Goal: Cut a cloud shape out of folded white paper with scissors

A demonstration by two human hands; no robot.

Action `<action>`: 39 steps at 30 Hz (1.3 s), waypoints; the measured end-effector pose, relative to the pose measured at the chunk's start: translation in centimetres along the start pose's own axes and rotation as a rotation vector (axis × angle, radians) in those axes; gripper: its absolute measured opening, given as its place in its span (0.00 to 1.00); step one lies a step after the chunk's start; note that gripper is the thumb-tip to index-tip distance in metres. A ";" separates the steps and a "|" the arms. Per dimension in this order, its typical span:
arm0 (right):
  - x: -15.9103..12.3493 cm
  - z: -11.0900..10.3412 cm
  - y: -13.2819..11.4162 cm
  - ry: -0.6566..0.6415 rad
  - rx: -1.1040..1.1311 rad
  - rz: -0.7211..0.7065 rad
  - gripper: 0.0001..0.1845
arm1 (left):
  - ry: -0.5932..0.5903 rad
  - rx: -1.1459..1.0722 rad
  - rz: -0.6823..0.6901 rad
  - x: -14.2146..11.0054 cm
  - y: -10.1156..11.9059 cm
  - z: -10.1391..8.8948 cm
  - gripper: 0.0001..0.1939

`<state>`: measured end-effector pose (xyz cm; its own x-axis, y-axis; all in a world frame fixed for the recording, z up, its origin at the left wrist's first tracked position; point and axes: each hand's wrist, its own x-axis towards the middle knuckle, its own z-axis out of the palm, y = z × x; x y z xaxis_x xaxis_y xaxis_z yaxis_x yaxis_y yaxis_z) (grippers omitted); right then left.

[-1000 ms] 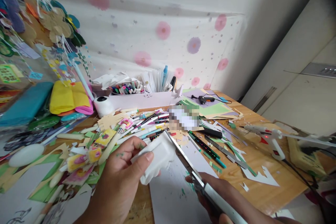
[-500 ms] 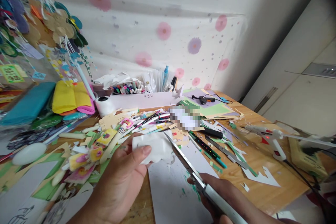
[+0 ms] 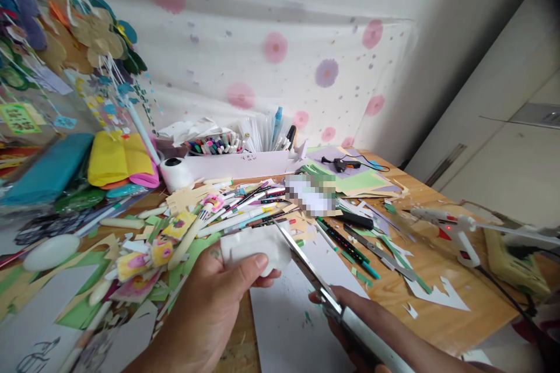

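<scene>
White material point(image 3: 254, 244) is apparently being positioned in the grip of the left hand point(image 3: 215, 287) beside a cutting tool point(image 3: 323, 292) gripped by the right hand point(image 3: 374, 313), steadiness being called for.

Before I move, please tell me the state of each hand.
Left hand: closed on a white piece.
Right hand: closed around a bladed tool.

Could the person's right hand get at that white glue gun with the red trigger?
Probably to touch, but likely not to grip: the right hand holds a silver-bladed metal tool. The way to the glue gun looks free, with only flat torn white paper nearby.
</scene>
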<state>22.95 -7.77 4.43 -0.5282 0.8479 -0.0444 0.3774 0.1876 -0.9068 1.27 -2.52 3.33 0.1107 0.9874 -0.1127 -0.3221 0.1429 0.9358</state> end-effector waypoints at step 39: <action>0.3 1.2 2.0 0.128 -0.051 -0.133 0.37 | -0.055 -0.202 -0.174 -1.2 -2.3 1.3 0.09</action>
<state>22.64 -7.77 2.14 -0.4765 0.8694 0.1310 0.3501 0.3243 -0.8788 3.05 -4.08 1.75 0.2303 0.9425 -0.2422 -0.4738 0.3260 0.8180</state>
